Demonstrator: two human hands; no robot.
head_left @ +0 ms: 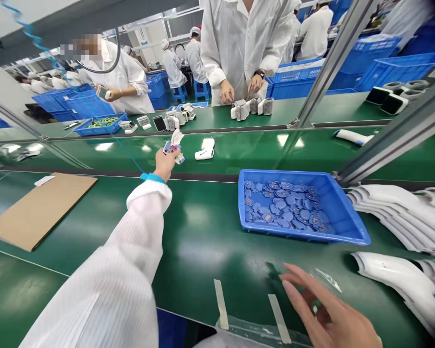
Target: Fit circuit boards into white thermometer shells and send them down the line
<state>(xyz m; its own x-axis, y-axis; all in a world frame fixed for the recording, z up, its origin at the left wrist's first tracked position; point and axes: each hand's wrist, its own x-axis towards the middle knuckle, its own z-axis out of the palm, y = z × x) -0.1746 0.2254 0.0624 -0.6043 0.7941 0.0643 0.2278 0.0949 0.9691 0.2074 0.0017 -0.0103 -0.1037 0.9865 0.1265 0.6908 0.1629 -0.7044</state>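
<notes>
My left hand [166,163] is stretched far out over the green conveyor belt [239,154], closed on a small white device with a blue and red part [174,146]. A white plastic housing [205,153] lies on the belt just right of it. My right hand [326,309] hovers low over the near green table [203,241] with fingers spread and nothing in them, beside a thin clear film [328,279]. A blue tray [344,212] with several small round blue-grey parts [286,208] sits between the hands.
Stacked white curved shells [395,212] lie at the right. A cardboard sheet [36,210] rests at the left. Two tape strips [221,304] stick to the near edge. People in white coats work across the belt beside blue crates [369,58].
</notes>
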